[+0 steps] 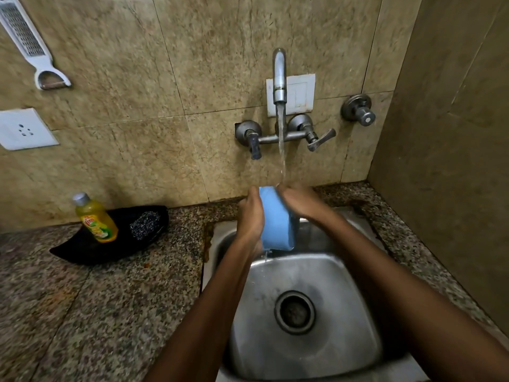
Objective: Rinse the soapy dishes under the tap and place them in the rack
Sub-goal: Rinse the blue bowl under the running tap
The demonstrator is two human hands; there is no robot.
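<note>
Blue dish point(278, 219), perhaps a lid, upright under tap point(279, 78), clamped between left hand point(252, 216) and right hand point(300, 201), above sink point(358, 312).

A light blue dish point(278, 219), squarish with rounded corners, stands on edge above the far side of the steel sink point(355, 274), its flat face turned to the left. The tap point(279, 75) on the far wall runs, and its stream lands at the dish's top far edge. Water drips from the dish's lower near corner into the basin.
</note>
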